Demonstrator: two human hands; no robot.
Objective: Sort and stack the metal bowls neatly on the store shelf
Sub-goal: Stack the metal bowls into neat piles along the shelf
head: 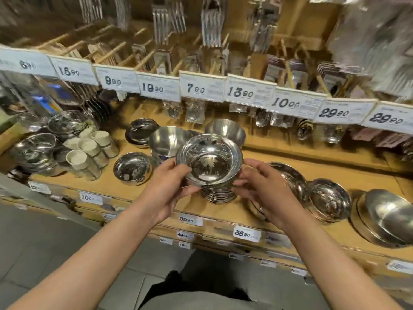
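Note:
A stack of shiny metal bowls [210, 166] stands at the middle of the wooden shelf [348, 182]. My left hand [166, 189] grips its left side, thumb on the top bowl's rim. My right hand [266, 189] curls round the right side of the stack, fingers touching its lower bowls. Behind the stack stand a deeper bowl [167, 142] and another one [224, 129]. A small bowl [131, 167] sits to the left. More bowl stacks [328, 201] lie to the right.
White cups [89, 151] and more bowls [35, 151] crowd the shelf's left end. Large tilted bowls [388, 217] fill the right end. Price tags [202, 87] hang on a rail above, with packaged cutlery [169, 16] behind. Grey floor tiles [55, 238] lie below.

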